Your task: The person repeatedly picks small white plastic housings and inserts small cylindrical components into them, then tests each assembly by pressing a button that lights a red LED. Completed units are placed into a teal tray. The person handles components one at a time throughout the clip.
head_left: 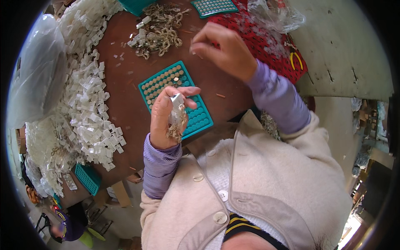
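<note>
My left hand [161, 118] is closed around a small shiny white-and-silver piece [177, 101], with strands of tan cord [174, 131] gathered in the palm below it. Beneath this hand lies a teal tray [197, 121] of round wells. Small round tan discs [158, 81] sit in its far rows, and the nearer wells show bare teal. Higher up and to the right, my right hand [223, 50] hovers over the brown tabletop with thumb and fingertips pinched together. What the pinch holds, if anything, is too small to make out.
White plastic pieces [89, 121] are heaped along the left, beside a clear plastic bag [41, 71]. Tangled tan cords [162, 31] lie at the back. A second filled tray [214, 7], red patterned cloth [266, 46] and yellow-handled pliers [296, 61] are at the far right.
</note>
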Demonstrator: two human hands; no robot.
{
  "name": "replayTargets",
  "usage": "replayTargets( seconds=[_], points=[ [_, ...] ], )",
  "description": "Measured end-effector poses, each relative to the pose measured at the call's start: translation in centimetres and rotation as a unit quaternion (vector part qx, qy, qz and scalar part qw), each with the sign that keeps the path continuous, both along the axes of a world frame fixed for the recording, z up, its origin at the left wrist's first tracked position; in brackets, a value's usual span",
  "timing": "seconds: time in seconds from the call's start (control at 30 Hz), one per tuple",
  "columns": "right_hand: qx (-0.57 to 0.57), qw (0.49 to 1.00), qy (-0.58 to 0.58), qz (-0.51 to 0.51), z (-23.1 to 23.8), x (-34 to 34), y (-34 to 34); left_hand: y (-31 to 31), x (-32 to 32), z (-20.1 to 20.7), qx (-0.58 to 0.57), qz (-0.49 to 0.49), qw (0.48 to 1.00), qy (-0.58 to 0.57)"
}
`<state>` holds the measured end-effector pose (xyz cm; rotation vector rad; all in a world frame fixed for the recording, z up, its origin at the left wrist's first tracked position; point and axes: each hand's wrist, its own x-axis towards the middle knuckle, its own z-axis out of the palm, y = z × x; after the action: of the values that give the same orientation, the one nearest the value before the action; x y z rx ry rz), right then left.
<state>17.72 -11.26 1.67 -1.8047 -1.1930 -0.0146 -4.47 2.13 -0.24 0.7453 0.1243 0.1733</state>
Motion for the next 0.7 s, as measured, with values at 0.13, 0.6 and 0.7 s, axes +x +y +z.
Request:
replayTargets(
  seconds=[0.13,0.6,0.7],
  points=[
    [-0.111,0.966,-0.212,-0.095,-3.1,5.8,7.1,1.2,-0.2,-0.8,-0.127,-0.06,0.988,-0.068],
    [-0.113,0.983,0.047,-0.136,-1.3,0.1,-5.1,0.0,0.2,0.2,0.124,0.018,0.989,0.081],
    [-0.025,0.991,0.081,-0.107,-1.0,-2.9,-5.4,-2.3,0.9,1.3,0.318,0.092,0.936,0.118]
  ],
)
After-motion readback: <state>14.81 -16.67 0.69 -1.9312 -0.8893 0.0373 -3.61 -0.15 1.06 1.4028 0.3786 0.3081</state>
